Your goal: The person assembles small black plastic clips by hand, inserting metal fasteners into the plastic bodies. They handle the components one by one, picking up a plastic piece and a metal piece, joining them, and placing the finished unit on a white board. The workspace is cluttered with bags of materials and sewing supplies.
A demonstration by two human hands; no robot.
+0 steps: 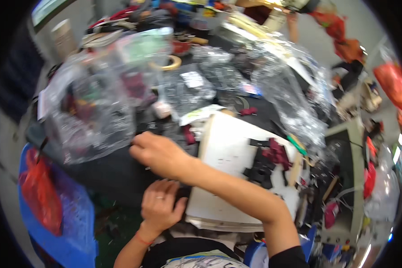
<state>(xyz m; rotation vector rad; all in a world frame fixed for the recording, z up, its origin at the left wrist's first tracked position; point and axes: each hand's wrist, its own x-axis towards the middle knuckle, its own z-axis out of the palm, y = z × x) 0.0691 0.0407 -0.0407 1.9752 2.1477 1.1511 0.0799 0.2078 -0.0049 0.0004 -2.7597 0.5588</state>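
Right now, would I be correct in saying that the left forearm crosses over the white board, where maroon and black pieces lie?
Not quite: in the head view, it is the right forearm that crosses over the white board, where maroon pieces and black pieces lie.

From afar I make out a grey wall (pixel 78 18) at upper left, a bright pane (pixel 47 10) near it, a dark, cluttered surface (pixel 111 176), and a dim green floor (pixel 106 241) below.

White board (pixel 228 143), maroon scraps (pixel 277 153)
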